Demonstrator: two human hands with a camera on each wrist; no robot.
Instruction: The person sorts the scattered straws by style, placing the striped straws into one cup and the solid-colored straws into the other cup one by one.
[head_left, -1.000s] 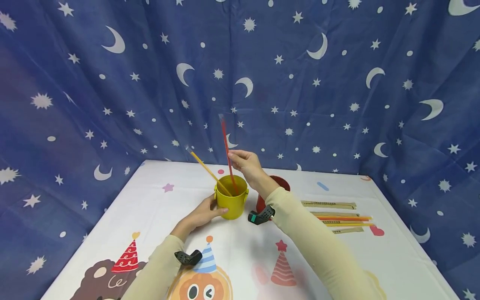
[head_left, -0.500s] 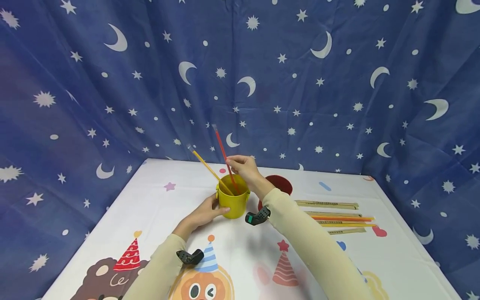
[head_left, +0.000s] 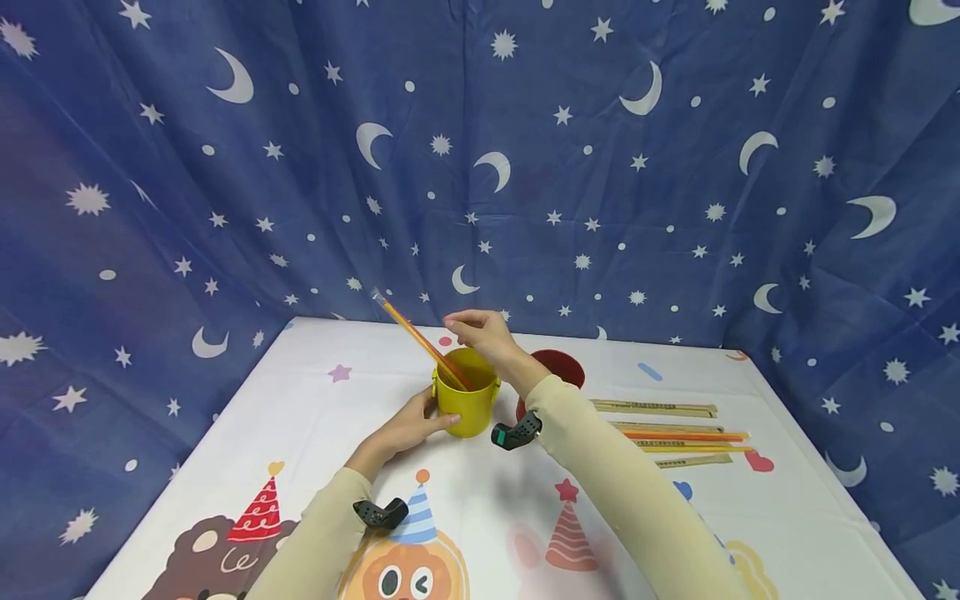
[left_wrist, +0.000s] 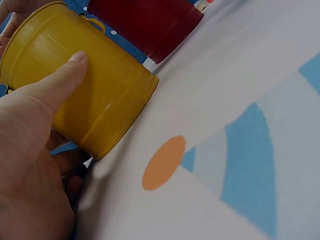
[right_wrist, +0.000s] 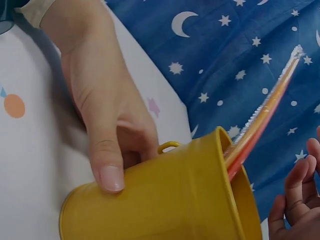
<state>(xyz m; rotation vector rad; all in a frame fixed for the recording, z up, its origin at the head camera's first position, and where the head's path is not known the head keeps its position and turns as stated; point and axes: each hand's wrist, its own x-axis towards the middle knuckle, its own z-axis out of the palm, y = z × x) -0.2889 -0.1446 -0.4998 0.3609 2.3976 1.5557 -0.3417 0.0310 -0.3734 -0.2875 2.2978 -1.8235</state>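
A small yellow bucket stands upright on the table. My left hand grips its left side, the thumb across its front and the fingers partly hidden behind. Leaning left out of the bucket, a yellow-orange straw in a clear wrapper lies close against a red straw. Just above the bucket's right rim hovers my right hand, holding nothing, its fingers loosely bent and apart from the straws. Behind my right forearm stands a red bucket, partly hidden.
To the right lie several long thin brown paper packets, with a red-orange straw and a yellow straw among them. A blue curtain with moons and stars hangs behind the white printed tablecloth.
The red straw has left my right fingers and tipped left beside the yellow-orange one. My right hand has come down slightly since a second ago. The left hand keeps its grip on the bucket.
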